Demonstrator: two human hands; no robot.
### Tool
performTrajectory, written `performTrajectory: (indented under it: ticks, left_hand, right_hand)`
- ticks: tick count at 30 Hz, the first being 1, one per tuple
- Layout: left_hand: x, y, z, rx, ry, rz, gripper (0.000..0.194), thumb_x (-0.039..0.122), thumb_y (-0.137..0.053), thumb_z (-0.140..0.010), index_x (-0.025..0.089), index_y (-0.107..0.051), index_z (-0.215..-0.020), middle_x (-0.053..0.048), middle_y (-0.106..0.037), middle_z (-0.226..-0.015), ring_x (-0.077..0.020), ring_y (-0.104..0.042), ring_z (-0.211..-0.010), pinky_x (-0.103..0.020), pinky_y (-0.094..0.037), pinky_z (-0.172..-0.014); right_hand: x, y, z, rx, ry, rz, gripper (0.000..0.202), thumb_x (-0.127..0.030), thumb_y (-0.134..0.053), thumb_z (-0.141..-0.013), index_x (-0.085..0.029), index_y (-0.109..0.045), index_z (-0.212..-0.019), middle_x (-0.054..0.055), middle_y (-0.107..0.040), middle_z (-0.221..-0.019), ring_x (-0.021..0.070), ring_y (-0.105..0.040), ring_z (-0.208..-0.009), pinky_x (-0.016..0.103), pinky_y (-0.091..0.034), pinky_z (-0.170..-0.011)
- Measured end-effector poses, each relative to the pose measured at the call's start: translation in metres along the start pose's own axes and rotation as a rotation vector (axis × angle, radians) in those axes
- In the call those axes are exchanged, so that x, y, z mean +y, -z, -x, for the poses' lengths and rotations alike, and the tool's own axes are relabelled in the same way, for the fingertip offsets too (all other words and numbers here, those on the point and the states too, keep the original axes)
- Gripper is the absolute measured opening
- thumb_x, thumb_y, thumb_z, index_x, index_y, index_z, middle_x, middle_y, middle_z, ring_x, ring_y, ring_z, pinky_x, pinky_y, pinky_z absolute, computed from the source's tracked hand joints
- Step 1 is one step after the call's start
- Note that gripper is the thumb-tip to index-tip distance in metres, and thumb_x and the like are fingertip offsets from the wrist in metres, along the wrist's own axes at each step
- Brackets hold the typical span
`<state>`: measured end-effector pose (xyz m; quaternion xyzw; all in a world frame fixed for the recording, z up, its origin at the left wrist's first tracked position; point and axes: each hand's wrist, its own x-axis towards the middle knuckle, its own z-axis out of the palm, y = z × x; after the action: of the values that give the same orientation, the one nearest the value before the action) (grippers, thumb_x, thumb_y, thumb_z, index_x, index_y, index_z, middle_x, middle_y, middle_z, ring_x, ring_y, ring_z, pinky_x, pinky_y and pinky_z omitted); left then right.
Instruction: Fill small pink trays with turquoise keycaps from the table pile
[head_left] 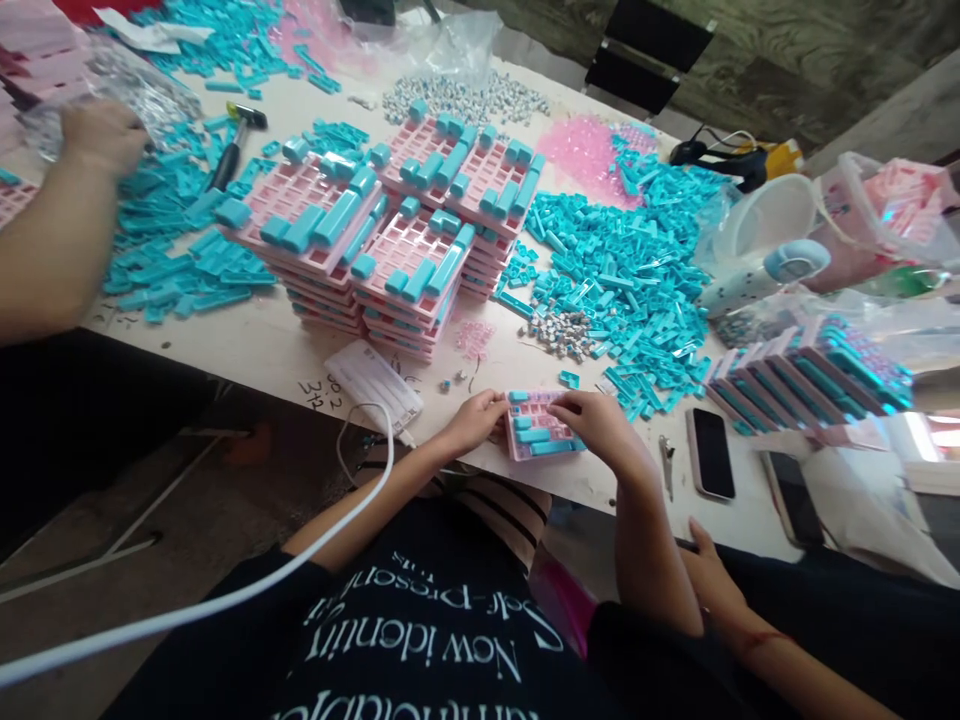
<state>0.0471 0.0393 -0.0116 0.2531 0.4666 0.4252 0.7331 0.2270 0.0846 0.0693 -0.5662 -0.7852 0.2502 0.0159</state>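
A small pink keycap tray (537,428) with a few blue keycaps in it lies at the table's near edge. My left hand (472,420) holds its left end with curled fingers. Over its right side my right hand (596,420) rests, fingertips pressing on the keycaps in the tray. A large heap of loose blue keycaps (622,270) lies just beyond my right hand.
Stacks of filled pink trays (390,230) stand mid-table, more leaning at the right (795,380). A white power bank (375,385) with cable, two phones (710,452), a hammer (232,140) and a co-worker's arm (67,220) at left. Another person's hand (712,580) rests at lower right.
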Motion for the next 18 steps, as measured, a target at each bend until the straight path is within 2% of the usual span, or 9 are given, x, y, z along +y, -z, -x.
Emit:
performTrajectory:
  ticks: [4, 10, 18]
  left_hand:
    - [-0.003, 0.001, -0.002, -0.014, -0.01, -0.024, 0.01, 0.024, -0.053, -0.081, 0.015, -0.049, -0.078, 0.001, -0.057, -0.064, -0.009, -0.057, -0.052, -0.017, -0.041, -0.048]
    - [-0.005, 0.002, -0.003, -0.007, -0.008, -0.05, 0.011, 0.026, -0.053, -0.082, 0.015, -0.051, -0.081, 0.0, -0.06, -0.066, -0.011, -0.059, -0.054, -0.019, -0.043, -0.048]
    - [-0.001, 0.002, -0.001, -0.018, -0.019, -0.028, 0.017, 0.03, -0.059, -0.078, 0.014, -0.051, -0.079, 0.001, -0.058, -0.063, -0.0097, -0.057, -0.051, -0.019, -0.043, -0.048]
  right_hand:
    - [0.012, -0.013, 0.011, 0.086, -0.055, -0.011, 0.025, -0.037, -0.055, -0.079, -0.019, -0.069, -0.089, 0.004, -0.067, -0.073, 0.0177, -0.059, -0.068, 0.027, -0.04, -0.06]
    - [0.015, -0.018, 0.016, 0.106, 0.062, -0.137, 0.028, -0.036, -0.057, -0.08, -0.02, -0.066, -0.1, 0.003, -0.066, -0.078, 0.0158, -0.059, -0.069, 0.027, -0.044, -0.066]
    - [0.017, -0.018, 0.013, 0.125, 0.146, -0.106, 0.02, -0.031, -0.056, -0.081, -0.018, -0.068, -0.09, 0.005, -0.068, -0.079, 0.0173, -0.061, -0.071, 0.029, -0.046, -0.068]
